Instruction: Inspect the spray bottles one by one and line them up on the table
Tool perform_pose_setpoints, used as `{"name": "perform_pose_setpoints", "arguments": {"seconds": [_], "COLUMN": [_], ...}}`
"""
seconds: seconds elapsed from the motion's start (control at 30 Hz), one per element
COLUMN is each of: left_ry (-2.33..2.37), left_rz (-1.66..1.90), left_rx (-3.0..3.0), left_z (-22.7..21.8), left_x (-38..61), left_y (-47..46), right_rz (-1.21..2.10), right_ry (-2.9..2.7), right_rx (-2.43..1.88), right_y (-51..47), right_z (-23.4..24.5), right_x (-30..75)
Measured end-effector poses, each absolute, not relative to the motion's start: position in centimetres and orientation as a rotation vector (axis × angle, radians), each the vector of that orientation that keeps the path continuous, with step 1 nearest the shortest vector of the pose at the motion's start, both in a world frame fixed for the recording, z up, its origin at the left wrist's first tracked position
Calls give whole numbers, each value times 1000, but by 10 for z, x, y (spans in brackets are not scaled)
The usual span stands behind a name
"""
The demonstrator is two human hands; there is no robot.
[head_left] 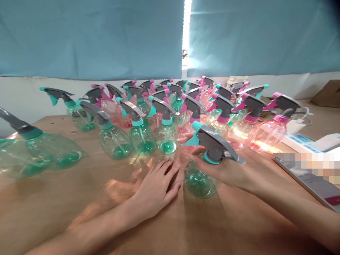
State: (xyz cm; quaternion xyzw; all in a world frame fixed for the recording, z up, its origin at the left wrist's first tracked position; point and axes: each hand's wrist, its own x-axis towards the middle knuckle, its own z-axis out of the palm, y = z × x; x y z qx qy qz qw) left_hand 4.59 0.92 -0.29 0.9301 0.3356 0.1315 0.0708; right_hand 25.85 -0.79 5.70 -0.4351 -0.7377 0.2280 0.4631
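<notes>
My right hand (225,171) is wrapped round the neck of a green spray bottle (199,180) with a grey trigger head and teal nozzle, which stands on the brown table (106,219) in front of me. My left hand (156,189) lies flat on the table just left of that bottle, fingers stretched out and apart, holding nothing. Its fingertips point toward a row of green bottles (140,136) a little farther back.
Several green and pink spray bottles (247,120) crowd the back of the table. Two large green bottles (39,152) sit at the far left. A white power strip (300,140) and flat papers (313,180) lie on the right. Blue curtains hang behind.
</notes>
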Motion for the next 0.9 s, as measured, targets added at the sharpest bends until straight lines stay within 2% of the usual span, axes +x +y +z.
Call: {"name": "perform_pose_setpoints", "arguments": {"seconds": [0.9], "left_ry": [1019], "left_rz": [414], "left_rx": [2815], "left_z": [-2], "left_x": [46], "left_y": [11], "right_rz": [677], "right_ry": [-1763], "right_rx": [-1125], "right_y": [-9], "right_z": [66], "right_x": [259]}}
